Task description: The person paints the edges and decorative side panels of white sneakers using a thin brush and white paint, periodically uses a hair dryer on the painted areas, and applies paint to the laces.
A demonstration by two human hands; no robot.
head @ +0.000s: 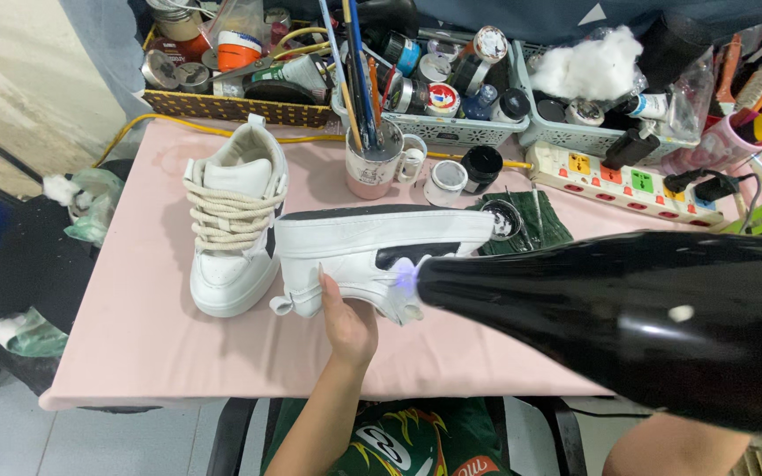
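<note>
My left hand [346,319] grips a white sneaker [372,251] with a black side patch, held on its side above the pink table [152,344]. A large glossy black hair dryer [628,317] reaches in from the right, its nozzle almost touching the sneaker's side, where a small bluish glow shows. My right hand is hidden behind the dryer; only a bit of arm [676,449] shows at the bottom right. The second white sneaker [235,225], with thick cream laces, stands upright to the left.
A mug of brushes [372,159], small jars [445,181], a dark green cloth [522,225] and a white power strip [637,185] lie behind the shoes. Baskets of paint pots, tools and cotton wool [588,63] line the table's far edge. A yellow cable [178,123] runs along the back.
</note>
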